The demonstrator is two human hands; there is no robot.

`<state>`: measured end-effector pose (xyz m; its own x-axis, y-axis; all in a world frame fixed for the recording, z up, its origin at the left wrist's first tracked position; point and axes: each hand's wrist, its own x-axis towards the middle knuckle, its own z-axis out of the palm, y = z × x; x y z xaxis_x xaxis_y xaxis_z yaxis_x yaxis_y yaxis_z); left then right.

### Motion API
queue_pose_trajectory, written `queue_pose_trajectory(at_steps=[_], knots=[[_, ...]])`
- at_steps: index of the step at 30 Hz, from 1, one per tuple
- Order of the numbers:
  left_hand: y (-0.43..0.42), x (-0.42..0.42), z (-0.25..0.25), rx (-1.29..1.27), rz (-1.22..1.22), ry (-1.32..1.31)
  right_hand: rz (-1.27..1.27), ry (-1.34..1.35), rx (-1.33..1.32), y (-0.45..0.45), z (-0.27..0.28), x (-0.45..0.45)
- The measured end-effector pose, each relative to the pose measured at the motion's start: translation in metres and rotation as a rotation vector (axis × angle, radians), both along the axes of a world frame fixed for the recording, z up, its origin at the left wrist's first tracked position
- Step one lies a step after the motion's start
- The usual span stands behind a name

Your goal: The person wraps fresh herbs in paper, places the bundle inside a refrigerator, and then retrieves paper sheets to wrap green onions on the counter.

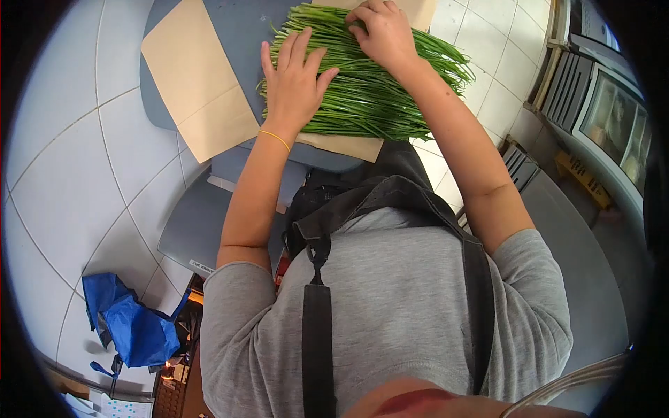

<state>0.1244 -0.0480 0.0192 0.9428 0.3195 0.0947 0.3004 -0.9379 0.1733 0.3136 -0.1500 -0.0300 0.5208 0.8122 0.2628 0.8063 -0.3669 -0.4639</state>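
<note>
A wide layer of long, thin green chives (pixel 369 104) lies side by side across the table, with the pale ends to the left. My left hand (pixel 296 80) rests over the left part of the layer, its fingers spread and nothing gripped. Farther back, my right hand (pixel 383 35) is on the upper edge of the chives. Its fingers curl down and the thumb bends toward them, closed on some stalks; the fingertips are partly hidden. Brown paper (pixel 341 145) shows from under the front of the layer.
A brown paper sheet (pixel 198 76) lies on the grey table (pixel 244 28) at the left, overhanging its edge. A blue bag (pixel 139 327) is at the lower left by the tiled wall (pixel 63 160). A glass-fronted appliance (pixel 617 118) stands at the right.
</note>
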Motion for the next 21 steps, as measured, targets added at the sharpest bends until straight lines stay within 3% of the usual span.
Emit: queue_pose_trajectory(at_steps=[13,21], knots=[[0.031,0.029,-0.004,-0.063,0.054,-0.079,-0.002,0.132,-0.007,0.006,-0.010,0.022],[0.058,0.075,-0.016,0.055,-0.019,-0.171,0.003,0.152,-0.011,0.005,-0.010,0.022]])
